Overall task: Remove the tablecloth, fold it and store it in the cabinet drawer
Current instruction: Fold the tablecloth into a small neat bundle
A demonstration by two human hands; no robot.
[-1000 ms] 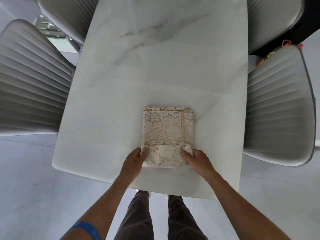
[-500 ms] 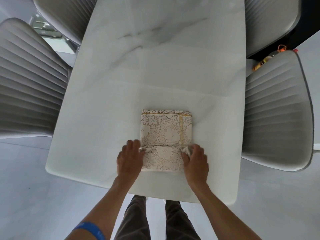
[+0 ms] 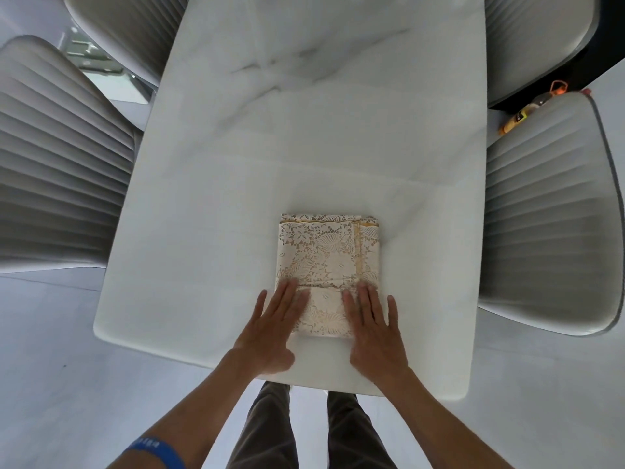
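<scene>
Lace tablecloth (image 3: 329, 262) is already off and folded small on the marble bench (image 3: 304, 147), left hand (image 3: 270, 330) and right hand (image 3: 375, 330) pressing it with flat straight fingers; storing in the drawer remains.

The left hand (image 3: 270, 328) and right hand (image 3: 373, 328) are hiding the tablecloth's (image 3: 329, 255) near corners; their fingertips are blurring.

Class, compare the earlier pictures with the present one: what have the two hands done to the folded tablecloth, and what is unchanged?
Both hands let go of the near flap they pinched. The left hand and right hand now press flat on the tablecloth. The tablecloth remains folded in the same spot on the table.
</scene>
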